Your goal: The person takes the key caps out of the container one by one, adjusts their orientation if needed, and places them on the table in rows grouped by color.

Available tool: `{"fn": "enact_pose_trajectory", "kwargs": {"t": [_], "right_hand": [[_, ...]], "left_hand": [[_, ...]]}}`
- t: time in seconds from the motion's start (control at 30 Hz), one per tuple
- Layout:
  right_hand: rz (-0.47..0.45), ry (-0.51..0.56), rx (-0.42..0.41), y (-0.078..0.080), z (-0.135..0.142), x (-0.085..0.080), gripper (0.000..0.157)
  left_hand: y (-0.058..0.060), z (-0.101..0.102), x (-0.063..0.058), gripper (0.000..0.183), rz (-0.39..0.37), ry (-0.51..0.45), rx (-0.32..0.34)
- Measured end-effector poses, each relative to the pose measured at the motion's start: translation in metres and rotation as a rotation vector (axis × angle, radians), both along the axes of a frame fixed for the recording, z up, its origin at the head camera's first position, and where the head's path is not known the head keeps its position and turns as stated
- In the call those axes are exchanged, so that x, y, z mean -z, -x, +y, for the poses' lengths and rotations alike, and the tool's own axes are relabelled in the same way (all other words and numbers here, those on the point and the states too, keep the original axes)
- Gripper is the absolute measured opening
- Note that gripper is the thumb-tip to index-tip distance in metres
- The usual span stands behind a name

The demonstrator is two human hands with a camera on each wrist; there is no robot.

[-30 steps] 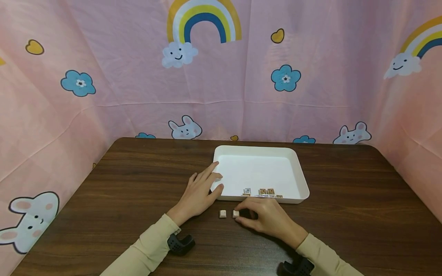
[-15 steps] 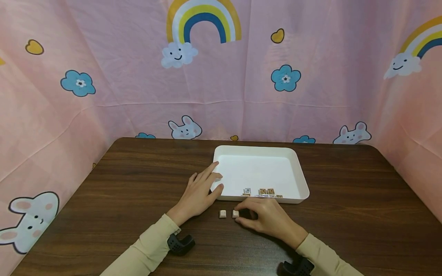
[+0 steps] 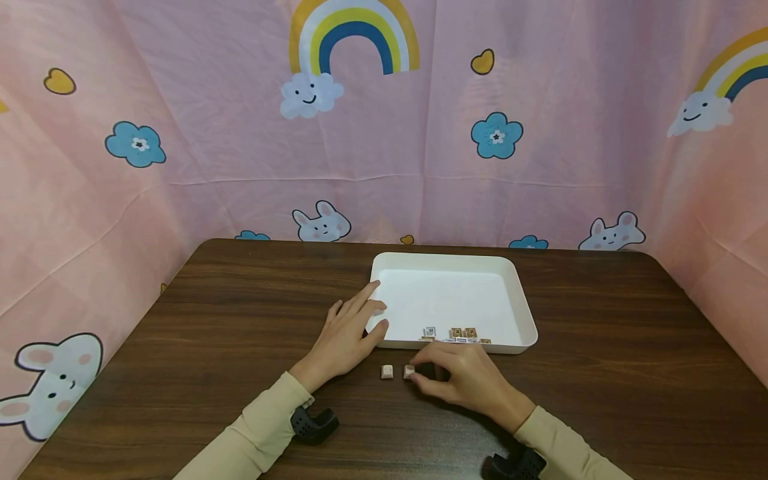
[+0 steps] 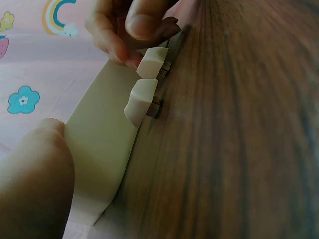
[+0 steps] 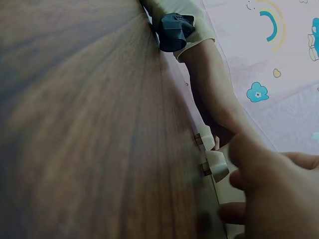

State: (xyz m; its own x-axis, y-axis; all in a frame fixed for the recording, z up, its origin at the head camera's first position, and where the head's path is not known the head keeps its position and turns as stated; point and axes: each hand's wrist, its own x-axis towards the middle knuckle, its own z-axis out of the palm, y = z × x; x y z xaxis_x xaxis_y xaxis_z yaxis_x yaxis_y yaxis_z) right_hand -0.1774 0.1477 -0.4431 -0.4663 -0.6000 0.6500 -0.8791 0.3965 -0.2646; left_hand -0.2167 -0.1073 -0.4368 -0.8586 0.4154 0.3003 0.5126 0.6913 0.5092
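Two small white keycaps with dark undersides stand side by side on the table before the white tray (image 3: 450, 293): a left keycap (image 3: 387, 372) and a right keycap (image 3: 409, 371). My right hand (image 3: 468, 377) is just right of the right keycap, thumb and forefinger bent and parted at its edge. In the right wrist view, a narrow gap shows between the thumb (image 5: 238, 180) and the nearer keycap (image 5: 218, 166). My left hand (image 3: 342, 337) rests on the tray's left rim with its fingers spread; in the left wrist view its thumb (image 4: 37, 181) lies against the tray wall.
Several small pieces (image 3: 463, 333) with brown and grey faces lie inside the tray along its near wall. The dark wooden table (image 3: 270, 287) reaches back to a pink patterned curtain (image 3: 240, 100). A black wrist device (image 3: 315, 427) sits under each sleeve.
The right thumb and forefinger have eased slightly rightward off the right keycap, which they pinched before. The keycaps, tray and left hand stay in place.
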Motion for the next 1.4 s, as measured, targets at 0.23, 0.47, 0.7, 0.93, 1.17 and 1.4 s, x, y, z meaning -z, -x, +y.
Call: {"fn": "enact_pose_trajectory", "kwargs": {"t": [0.23, 0.47, 0.7, 0.93, 1.17, 1.4], "right_hand": [[0.155, 0.134, -0.003, 0.003, 0.000, -0.006, 0.008], [0.165, 0.225, 0.138, 0.012, 0.008, -0.015, 0.010], [-0.019, 0.113, 0.376, 0.018, 0.023, -0.015, 0.017], [-0.087, -0.021, 0.537, 0.016, 0.021, -0.017, 0.022], [-0.204, -0.156, 0.630, 0.012, 0.020, -0.021, 0.027], [-0.211, -0.181, 0.631, 0.011, 0.020, -0.020, 0.024]], "left_hand": [[0.000, 0.000, 0.000, 0.035, -0.006, 0.004, -0.001], [-0.001, -0.001, 0.000, 0.035, -0.018, 0.007, -0.002], [-0.001, -0.001, 0.000, 0.035, -0.025, 0.013, -0.001], [0.000, 0.000, -0.001, 0.035, -0.008, 0.003, 0.004], [0.001, 0.000, -0.001, 0.035, -0.006, -0.002, 0.008], [0.001, 0.000, -0.001, 0.035, -0.001, 0.000, 0.009]]}}
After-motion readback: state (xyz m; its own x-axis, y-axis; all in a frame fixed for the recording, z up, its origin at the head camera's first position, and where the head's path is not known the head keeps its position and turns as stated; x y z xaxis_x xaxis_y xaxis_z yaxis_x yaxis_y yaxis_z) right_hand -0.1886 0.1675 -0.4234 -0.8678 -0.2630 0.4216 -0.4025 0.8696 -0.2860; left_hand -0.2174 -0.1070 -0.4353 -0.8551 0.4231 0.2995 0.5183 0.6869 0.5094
